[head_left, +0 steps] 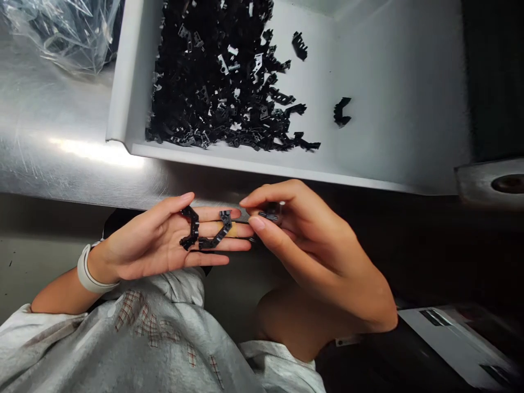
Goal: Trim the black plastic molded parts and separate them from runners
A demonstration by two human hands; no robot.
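Note:
My left hand [158, 237] is palm up with its fingers spread, and it carries two angled black plastic parts. One black plastic part [192, 229] lies across the base of the fingers, with the thumb tip at its upper end. Further out on the fingers rests the other black plastic part [219, 232], near a tan band around one finger. Just to the right, my right hand [315, 245] is closed in a pinch around a small dark piece [268, 216]. Fingers and blur hide most of that piece, so its shape is unclear.
Beyond my hands stands a white bin [254, 161] with a heap of black parts [213, 82] on its left side. Two loose parts lie apart at its right. A clear plastic bag [69, 33] sits on the metal table [53, 125]. A pale panel [450, 338] is at lower right.

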